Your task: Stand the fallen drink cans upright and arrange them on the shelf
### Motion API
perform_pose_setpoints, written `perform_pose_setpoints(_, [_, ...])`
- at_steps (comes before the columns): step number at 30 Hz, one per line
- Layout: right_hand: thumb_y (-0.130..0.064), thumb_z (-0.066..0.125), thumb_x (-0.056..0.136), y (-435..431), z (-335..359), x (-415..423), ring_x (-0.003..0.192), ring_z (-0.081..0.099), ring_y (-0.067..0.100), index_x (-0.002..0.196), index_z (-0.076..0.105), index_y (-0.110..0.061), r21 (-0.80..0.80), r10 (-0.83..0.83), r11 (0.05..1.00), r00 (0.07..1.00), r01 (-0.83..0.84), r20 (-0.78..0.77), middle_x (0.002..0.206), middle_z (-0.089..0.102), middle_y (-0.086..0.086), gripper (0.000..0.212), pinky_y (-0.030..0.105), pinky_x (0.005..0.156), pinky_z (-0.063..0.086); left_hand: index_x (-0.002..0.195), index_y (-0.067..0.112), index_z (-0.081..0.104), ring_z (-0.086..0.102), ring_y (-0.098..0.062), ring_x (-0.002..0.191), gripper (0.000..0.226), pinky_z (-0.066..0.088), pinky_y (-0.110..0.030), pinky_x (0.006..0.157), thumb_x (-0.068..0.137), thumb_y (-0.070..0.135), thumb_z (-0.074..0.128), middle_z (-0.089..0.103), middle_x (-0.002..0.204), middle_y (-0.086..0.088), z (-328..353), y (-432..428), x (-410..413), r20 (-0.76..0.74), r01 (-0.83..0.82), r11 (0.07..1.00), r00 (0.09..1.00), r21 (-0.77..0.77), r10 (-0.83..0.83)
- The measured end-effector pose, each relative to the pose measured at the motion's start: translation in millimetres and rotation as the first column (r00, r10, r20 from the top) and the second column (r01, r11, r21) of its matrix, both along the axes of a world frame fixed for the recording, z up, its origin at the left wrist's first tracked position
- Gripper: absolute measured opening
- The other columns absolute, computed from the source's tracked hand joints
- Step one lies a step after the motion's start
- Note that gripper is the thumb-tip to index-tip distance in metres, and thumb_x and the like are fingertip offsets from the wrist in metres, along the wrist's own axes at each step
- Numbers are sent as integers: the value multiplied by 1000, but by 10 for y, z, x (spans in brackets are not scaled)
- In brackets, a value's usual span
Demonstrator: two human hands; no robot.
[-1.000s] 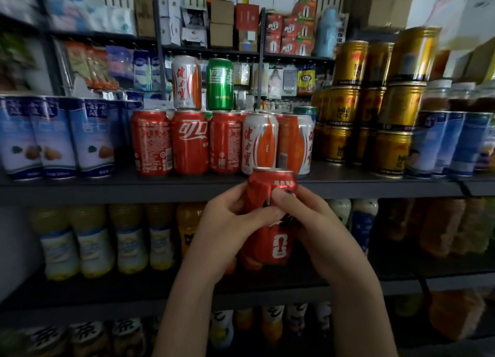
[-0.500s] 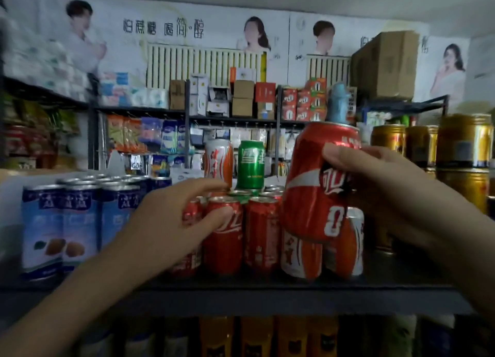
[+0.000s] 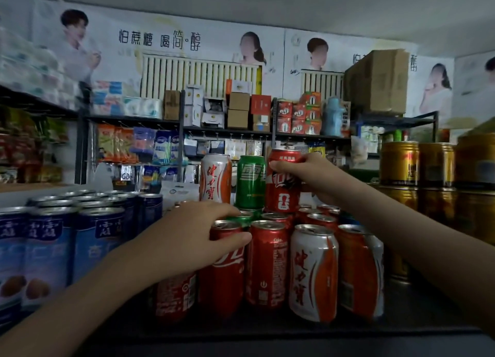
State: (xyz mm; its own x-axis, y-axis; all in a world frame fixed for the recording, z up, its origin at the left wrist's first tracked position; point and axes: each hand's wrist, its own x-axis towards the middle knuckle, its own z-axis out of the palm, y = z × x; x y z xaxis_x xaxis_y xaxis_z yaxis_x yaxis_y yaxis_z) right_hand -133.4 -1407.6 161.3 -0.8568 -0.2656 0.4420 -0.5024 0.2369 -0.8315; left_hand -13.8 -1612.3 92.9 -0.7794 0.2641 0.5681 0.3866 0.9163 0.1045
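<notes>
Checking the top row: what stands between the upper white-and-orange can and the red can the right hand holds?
One upright green can, seen in the head view.

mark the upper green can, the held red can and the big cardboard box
upper green can [image 3: 250,182], head view, label
held red can [image 3: 281,196], head view, lower label
big cardboard box [image 3: 377,80], head view, front face

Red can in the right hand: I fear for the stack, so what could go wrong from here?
1. The red can, gripped by the right hand, stands over the lower cans' lids; released off-centre, it might tip.
2. It is close beside the green can and could knock that over.
</notes>
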Motion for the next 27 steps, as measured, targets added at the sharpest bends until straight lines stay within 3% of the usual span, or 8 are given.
perform_pose_setpoints(4, [-28, 76, 75, -27, -3, -101, 92, 67, 21, 113, 59, -6, 32, 33, 999, 999, -34, 34, 101, 70, 9, 47, 28, 69, 52, 132, 41, 46, 48, 2, 113, 77, 43, -26, 96, 67, 80, 31, 50, 132, 21, 15, -25, -81, 51, -20, 998, 998, -51, 23])
perform_pose_setpoints(7, [-26, 75, 77, -49, 13, -98, 86, 67, 16, 105, 58, -10, 53, 71, 996, 996, -74, 48, 97, 70, 5, 36, 25, 62, 51, 130, 41, 48, 48, 2, 112, 62, 41, -21, 92, 77, 72, 41, 52, 129, 21, 10, -32, -100, 45, -25, 997, 999, -79, 29])
perform_pose_setpoints(12, [-31, 75, 76, -108, 5, -103, 93, 67, 20, 114, 56, -7, 76, 79, 994, 995, -83, 59, 103, 69, 7, 49, 29, 69, 53, 127, 40, 51, 51, 3, 106, 52, 44, -20, 90, 82, 65, 46, 56, 122, 20, 15, -16, -126, 19, -22, 996, 1000, -85, 24])
perform_pose_setpoints(16, [-31, 74, 78, -84, 1, -75, 89, 65, 16, 108, 56, -13, 96, 79, 992, 995, -84, 55, 101, 68, 4, 39, 26, 64, 50, 127, 38, 52, 51, 3, 106, 51, 43, -20, 90, 83, 63, 47, 55, 123, 20, 11, -13, -121, 18, -30, 996, 999, -88, 32])
perform_pose_setpoints(21, [-33, 74, 78, -57, 5, -53, 89, 63, 16, 94, 54, -22, 137, 44, 989, 999, -46, 20, 99, 66, 2, 28, 29, 69, 51, 127, 37, 52, 52, 1, 104, 50, 47, -24, 90, 84, 62, 47, 56, 122, 18, 2, -4, -105, 7, -40, 995, 999, -92, 41])
perform_pose_setpoints(27, [-33, 73, 78, -44, -4, -27, 100, 61, 20, 100, 54, -22, 226, 53, 972, 997, -64, 52, 104, 65, 2, 31, 38, 87, 50, 128, 34, 52, 52, -1, 104, 51, 46, -22, 87, 86, 62, 45, 57, 122, 16, -24, -8, -103, -23, -63, 990, 998, -126, 60])
